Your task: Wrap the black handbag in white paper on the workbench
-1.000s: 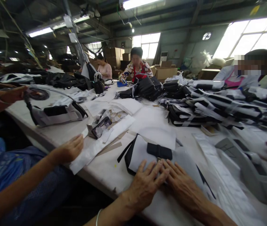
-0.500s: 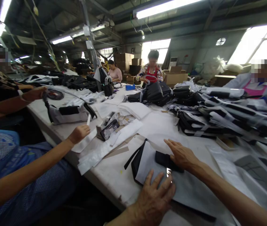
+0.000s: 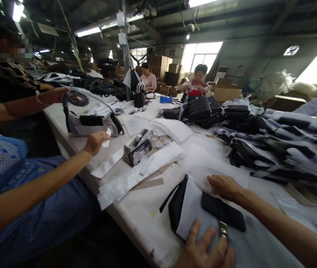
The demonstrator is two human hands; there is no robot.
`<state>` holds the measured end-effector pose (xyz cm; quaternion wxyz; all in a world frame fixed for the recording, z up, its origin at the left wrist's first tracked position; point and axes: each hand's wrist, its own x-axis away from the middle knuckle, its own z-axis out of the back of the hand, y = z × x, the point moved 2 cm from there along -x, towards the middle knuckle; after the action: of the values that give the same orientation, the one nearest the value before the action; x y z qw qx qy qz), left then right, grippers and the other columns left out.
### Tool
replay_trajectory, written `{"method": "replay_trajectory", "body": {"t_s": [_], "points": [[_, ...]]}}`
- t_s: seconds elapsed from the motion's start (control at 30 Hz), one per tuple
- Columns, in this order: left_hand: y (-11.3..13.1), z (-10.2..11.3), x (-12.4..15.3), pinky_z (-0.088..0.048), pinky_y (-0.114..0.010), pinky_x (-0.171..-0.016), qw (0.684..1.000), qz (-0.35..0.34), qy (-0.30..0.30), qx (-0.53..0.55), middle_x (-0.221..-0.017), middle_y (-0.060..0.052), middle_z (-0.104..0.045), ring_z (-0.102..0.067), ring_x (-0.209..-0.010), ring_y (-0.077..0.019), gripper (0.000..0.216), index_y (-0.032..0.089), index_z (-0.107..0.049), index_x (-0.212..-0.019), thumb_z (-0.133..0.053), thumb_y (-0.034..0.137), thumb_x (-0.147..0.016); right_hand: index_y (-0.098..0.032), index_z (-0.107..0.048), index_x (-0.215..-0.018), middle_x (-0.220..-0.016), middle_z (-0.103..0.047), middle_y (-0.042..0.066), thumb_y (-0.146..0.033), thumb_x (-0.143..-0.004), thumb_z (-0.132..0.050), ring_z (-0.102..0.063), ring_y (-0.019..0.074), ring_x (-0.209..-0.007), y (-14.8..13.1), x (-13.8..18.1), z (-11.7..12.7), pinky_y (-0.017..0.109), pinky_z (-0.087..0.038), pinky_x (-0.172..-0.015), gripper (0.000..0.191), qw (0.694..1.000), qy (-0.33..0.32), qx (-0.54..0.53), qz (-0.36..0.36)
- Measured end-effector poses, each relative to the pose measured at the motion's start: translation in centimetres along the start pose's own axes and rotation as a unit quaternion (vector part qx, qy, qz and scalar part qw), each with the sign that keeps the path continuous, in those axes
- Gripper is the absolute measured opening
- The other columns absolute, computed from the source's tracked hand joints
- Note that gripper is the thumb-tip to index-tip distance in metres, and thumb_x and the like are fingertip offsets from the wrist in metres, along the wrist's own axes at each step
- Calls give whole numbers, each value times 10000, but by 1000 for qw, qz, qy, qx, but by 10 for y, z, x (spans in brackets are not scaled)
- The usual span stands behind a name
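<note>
Down at the near edge of the long white work table, the person's left hand lay flat, fingers spread and holding nothing, pressing on the pale grey wrapping sheet that covered a flat black bag. Its fingertips were just beside a small shiny metal clasp at the end of the black rectangular strap tab lying on top of the sheet. The right hand rested a little farther in, open as well and gripping nothing, palm down on a sheet of thin white tissue paper at the upper edge of the bag.

As far as I could judge, the wrapping was only partly done: the sheet was over most of the bag, but the black left side and its thin strap were uncovered, and nothing was folded or closed yet.

To the left a co-worker's hand held a small white paper tag, near long white paper strips and a small grey box. To the right, a big pile of wrapped black bags lay on the table.
</note>
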<state>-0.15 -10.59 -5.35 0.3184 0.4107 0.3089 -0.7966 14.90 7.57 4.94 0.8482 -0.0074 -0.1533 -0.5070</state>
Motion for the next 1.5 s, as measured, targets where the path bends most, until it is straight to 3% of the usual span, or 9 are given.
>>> {"method": "replay_trajectory", "body": {"t_s": [0.13, 0.33, 0.53, 0.7, 1.0, 1.23, 1.33, 1.43, 1.5], "points": [[0, 2, -3, -481, -547, -1025, 1000, 19, 8, 11, -1449, 20, -524, -513, -1301, -296, 251, 366, -687, -1128, -551, 383, -918, -188, -688, -869, -852, -714, 85, -57, -742, -499, -664, 246, -780, 12, -24, 42, 307, -409, -619, 263, 997, 33, -29, -61], [-15, 20, -14, -284, -590, -1153, 996, 4, -44, 78, -1506, -37, -455, -440, -1359, -321, 333, 263, -654, -1227, -499, 321, -938, -167, -497, -1385, -1324, -591, 146, -202, -857, -522, -599, 276, -1112, 23, -36, 98, 348, -446, -869, 530, 980, 130, -59, -142], [-22, 30, -17, -200, -584, -1172, 989, -31, -107, 97, -1568, -72, -350, -432, -1359, -317, 417, 219, -554, -1361, -421, 339, -984, -226, -730, -1069, -1077, -725, 80, -246, -861, -545, -659, 240, -977, 26, 0, 76, 287, -442, -757, 279, 975, 65, -92, -193], [-24, 35, -20, -173, -570, -1188, 989, -26, -110, 92, -1555, -53, -377, -455, -1337, -289, 404, 236, -566, -1349, -431, 333, -980, -217, -759, -873, -840, -744, 57, -270, -859, -562, -667, 191, -795, 27, 28, 61, 253, -391, -628, 204, 971, 38, -128, -198], [-11, 17, -17, -244, -593, -1160, 998, 21, 22, 53, -1378, -39, -592, -591, -1175, -258, 248, 268, -697, -1116, -554, 305, -916, -222, -682, -687, -632, -659, 26, -443, -917, -536, -565, 163, -580, -65, 20, 66, 278, -276, -528, 351, 983, 71, -144, -85], [-10, 17, -14, -284, -572, -1147, 998, 13, -4, 56, -1398, -38, -572, -556, -1218, -256, 283, 265, -662, -1179, -525, 302, -934, -192, -729, -948, -945, -726, 100, -224, -896, -574, -667, 227, -873, -133, 3, 75, 293, -456, -738, 167, 987, 93, -116, 62], [-7, 14, -10, -359, -504, -1122, 995, 34, -33, 88, -1361, -27, -594, -567, -1195, -244, 321, 266, -633, -1237, -483, 295, -954, -220, -686, -1159, -1083, -718, 84, -270, -900, -589, -659, 218, -972, -147, 43, 87, 310, -482, -862, 282, 956, 109, -259, 83], [-7, 12, -8, -396, -468, -1106, 990, 52, -60, 116, -1304, -50, -627, -558, -1216, -259, 346, 254, -614, -1274, -449, 305, -974, -305, -649, -1248, -1057, -739, 30, -391, -891, -602, -683, 200, -929, -159, 100, 81, 311, -529, -825, 370, 873, 38, -468, 129], [-10, 15, -9, -367, -493, -1128, 987, 38, -79, 136, -1350, -61, -598, -508, -1286, -276, 364, 241, -597, -1305, -443, 302, -980, -375, -561, -1355, -1088, -737, 40, -452, -870, -612, -677, 247, -997, -163, 134, 66, 394, -547, -840, 494, 829, 54, -547, 106]]}}
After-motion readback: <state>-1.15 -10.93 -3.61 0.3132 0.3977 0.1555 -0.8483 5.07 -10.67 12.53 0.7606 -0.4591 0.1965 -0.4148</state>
